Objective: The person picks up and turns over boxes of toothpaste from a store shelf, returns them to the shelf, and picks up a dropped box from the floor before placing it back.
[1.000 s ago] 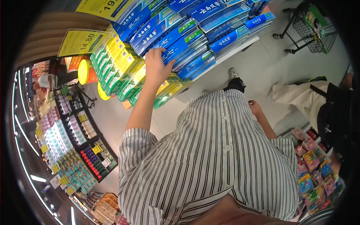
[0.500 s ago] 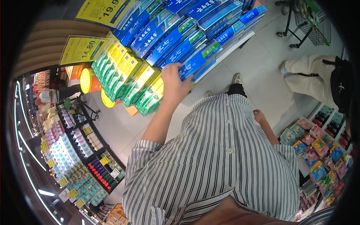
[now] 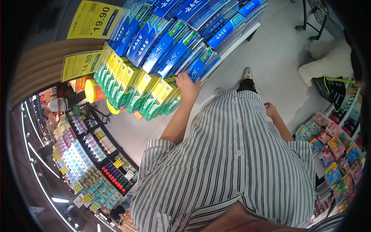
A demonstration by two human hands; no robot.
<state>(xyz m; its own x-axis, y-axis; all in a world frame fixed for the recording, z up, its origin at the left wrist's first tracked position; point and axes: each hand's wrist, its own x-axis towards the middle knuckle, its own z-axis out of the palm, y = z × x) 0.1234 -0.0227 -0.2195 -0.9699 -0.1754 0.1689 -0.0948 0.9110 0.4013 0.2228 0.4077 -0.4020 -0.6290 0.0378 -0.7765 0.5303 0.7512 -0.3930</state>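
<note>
My left hand (image 3: 188,86) rests on the end of a blue toothpaste box (image 3: 201,65) at the near corner of the blue stack, with its fingertips on the box and its thumb apart. Yellow and green boxes (image 3: 152,94) stand in rows just left of the hand. Further up the display lie more blue boxes (image 3: 164,48) in slanting piles. My right hand (image 3: 271,111) hangs low beside the striped shirt, its fingers curled; whether anything is in them is hidden.
Yellow price signs (image 3: 94,20) stand at the display's upper left. A person in light trousers (image 3: 328,62) is at the right, near a black basket (image 3: 330,92). A wire cart (image 3: 326,19) stands at the upper right. Colourful packages (image 3: 334,154) fill the lower right; shelves (image 3: 104,156) line the left.
My left hand has moved right and down along the blue boxes to the corner box. The person in light trousers has shifted, and a black basket now shows beside them.
</note>
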